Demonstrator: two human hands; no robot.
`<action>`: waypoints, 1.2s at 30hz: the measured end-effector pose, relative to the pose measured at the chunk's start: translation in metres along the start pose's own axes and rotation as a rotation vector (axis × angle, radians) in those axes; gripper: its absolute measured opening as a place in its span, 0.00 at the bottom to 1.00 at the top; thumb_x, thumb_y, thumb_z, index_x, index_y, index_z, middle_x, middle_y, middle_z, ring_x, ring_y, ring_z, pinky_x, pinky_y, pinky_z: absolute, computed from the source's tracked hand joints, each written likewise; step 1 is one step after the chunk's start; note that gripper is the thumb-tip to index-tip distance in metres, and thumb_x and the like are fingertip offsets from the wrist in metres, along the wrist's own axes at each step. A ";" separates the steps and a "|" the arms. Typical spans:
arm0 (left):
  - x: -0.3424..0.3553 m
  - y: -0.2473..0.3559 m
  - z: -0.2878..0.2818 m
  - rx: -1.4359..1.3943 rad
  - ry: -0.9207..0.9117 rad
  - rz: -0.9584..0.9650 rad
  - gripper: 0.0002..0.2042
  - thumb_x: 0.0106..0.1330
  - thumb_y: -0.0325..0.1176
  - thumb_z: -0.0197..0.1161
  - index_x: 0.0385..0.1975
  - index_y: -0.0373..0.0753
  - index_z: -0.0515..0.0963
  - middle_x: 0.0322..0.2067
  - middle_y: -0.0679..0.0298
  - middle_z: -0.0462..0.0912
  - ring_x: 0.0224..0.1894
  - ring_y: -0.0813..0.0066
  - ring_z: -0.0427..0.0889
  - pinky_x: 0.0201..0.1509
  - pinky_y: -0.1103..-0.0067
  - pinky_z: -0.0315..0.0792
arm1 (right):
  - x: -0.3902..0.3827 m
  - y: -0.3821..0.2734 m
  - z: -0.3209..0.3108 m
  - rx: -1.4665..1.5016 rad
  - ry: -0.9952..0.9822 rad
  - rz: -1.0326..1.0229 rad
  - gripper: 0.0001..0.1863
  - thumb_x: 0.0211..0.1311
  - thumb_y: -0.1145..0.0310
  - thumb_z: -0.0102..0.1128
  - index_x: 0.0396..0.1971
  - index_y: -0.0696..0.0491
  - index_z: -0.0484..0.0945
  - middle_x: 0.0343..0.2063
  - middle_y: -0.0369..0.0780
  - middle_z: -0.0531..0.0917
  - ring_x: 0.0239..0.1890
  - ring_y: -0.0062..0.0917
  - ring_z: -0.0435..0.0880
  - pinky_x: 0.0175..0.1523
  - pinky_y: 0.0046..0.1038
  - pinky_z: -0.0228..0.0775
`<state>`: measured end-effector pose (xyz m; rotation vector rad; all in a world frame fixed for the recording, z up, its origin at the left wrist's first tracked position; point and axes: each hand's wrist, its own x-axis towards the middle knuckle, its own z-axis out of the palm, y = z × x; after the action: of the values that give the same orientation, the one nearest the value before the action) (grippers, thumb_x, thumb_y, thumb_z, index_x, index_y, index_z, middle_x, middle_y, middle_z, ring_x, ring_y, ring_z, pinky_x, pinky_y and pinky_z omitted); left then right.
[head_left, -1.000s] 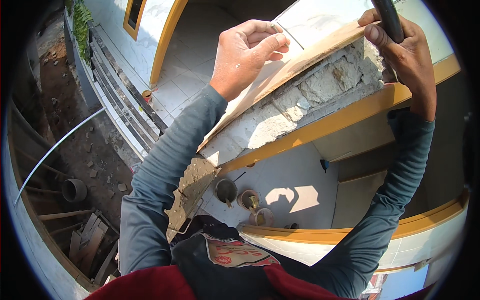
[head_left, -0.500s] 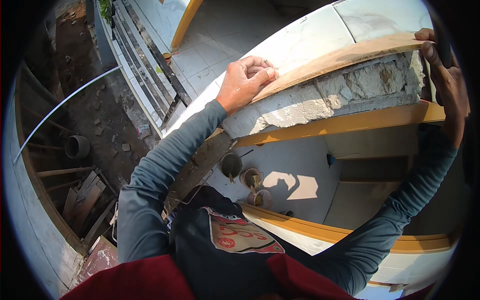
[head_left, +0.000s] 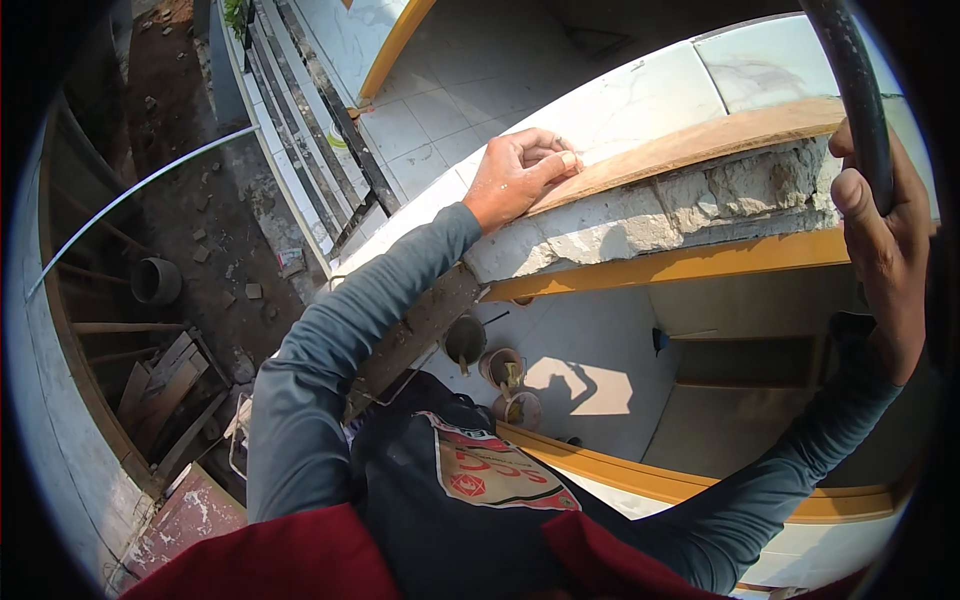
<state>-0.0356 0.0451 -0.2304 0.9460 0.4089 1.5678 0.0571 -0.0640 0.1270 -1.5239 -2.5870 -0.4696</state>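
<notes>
My left hand rests at the left end of a thin wooden strip, its fingers curled and thumb and forefinger pinched together. Whatever is in that pinch is too small to make out. The strip lies along the top of a rough, broken mortar edge, against white marbled tiles. Beyond the strip's right end, my right hand is closed around a dark round bar like a tool handle. The bar points up and out of the picture, so its far end is hidden.
An orange-brown frame runs below the mortar edge. Several buckets, one a dark bucket, stand on the tiled floor far below. A slatted dark railing is at upper left; lower down lie dirt ground and scrap boards.
My right hand has let go of the strip's right end and moved down, with the dark bar now swung upright into view. My left hand stays on the strip.
</notes>
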 end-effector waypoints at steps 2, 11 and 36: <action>0.001 -0.002 0.000 -0.002 -0.011 0.001 0.10 0.66 0.31 0.64 0.40 0.29 0.81 0.36 0.56 0.87 0.41 0.76 0.86 0.50 0.82 0.79 | 0.005 -0.022 0.017 -0.024 -0.096 -0.075 0.38 0.59 0.44 0.67 0.62 0.54 0.71 0.35 0.42 0.81 0.32 0.19 0.81 0.35 0.18 0.71; -0.001 -0.003 -0.002 -0.067 -0.013 -0.048 0.11 0.68 0.31 0.63 0.41 0.27 0.79 0.39 0.54 0.86 0.44 0.75 0.85 0.53 0.82 0.78 | 0.057 -0.029 0.062 -0.245 -0.286 -0.331 0.31 0.65 0.53 0.61 0.67 0.45 0.69 0.34 0.44 0.85 0.36 0.34 0.85 0.46 0.33 0.77; 0.002 -0.012 -0.002 -0.019 0.006 -0.038 0.13 0.62 0.35 0.67 0.40 0.32 0.85 0.37 0.59 0.88 0.37 0.76 0.84 0.47 0.81 0.76 | 0.090 -0.064 0.096 -0.660 -0.576 -0.380 0.25 0.70 0.67 0.55 0.66 0.39 0.70 0.39 0.47 0.87 0.35 0.33 0.87 0.42 0.32 0.81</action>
<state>-0.0293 0.0500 -0.2393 0.9143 0.4138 1.5385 -0.0360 0.0127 0.0447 -1.4726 -3.4325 -1.1749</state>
